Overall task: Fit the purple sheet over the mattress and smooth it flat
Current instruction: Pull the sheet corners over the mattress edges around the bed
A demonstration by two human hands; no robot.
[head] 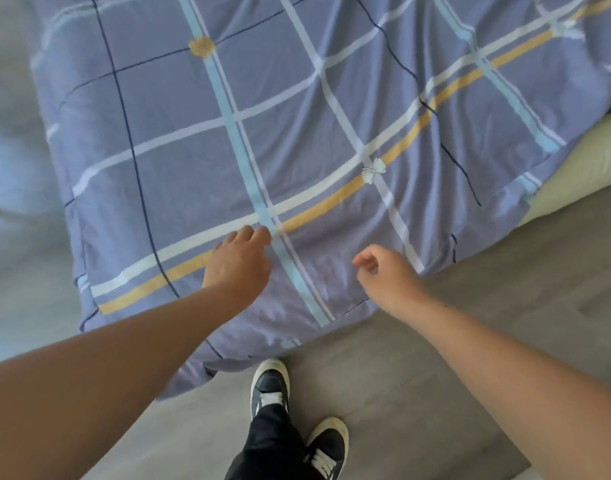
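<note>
Sheet (297, 116), purple, lies draped over the mattress (581, 161), whose cream right edge shows uncovered. Left hand (238, 261) rests palm-down on the fabric; right hand (387, 275) hovers loosely curled, empty. Smoothing should sweep outward across the creases, then draw the fabric rightward.

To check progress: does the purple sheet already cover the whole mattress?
No, a cream part of the mattress lies bare beside the purple sheet at the right edge of the view.

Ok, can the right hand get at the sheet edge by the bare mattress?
Probably, with a stretch: the right hand holds nothing, and only sheet lies between it and that edge by the mattress.
</note>
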